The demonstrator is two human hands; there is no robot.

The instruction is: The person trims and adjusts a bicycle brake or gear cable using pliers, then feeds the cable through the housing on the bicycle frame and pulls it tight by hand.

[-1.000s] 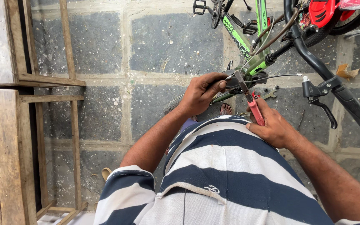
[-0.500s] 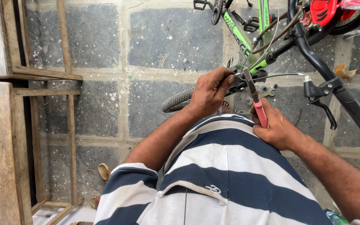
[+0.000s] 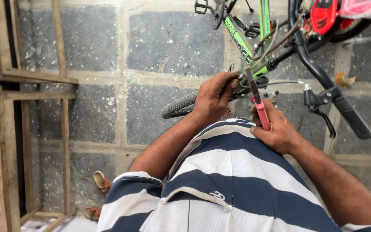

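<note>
A wooden frame (image 3: pixel 61 81) stands at the left on the grey stone floor (image 3: pixel 172 38). The left hand (image 3: pixel 213 96) pinches a thin cable (image 3: pixel 280 82) by the knobby tyre (image 3: pixel 179 105). The right hand (image 3: pixel 280 129) grips red-handled pliers (image 3: pixel 257 103), tips up. The green bike (image 3: pixel 247 43) and black handlebar (image 3: pixel 331 92) are at the right.

**Two hands at a bicycle cable**

The left hand (image 3: pixel 214 98) pinches the end of a thin cable (image 3: pixel 280 83) near the green bicycle frame (image 3: pixel 242 43). The right hand (image 3: pixel 280 131) grips red-handled pliers (image 3: pixel 257 103), their tip raised just beside the left fingers. A black handlebar with brake lever (image 3: pixel 331 101) juts right. A tyre (image 3: pixel 177 106) rests on the paved floor (image 3: pixel 168 38); a wooden frame (image 3: pixel 61 107) stands at the floor's left edge.
</note>
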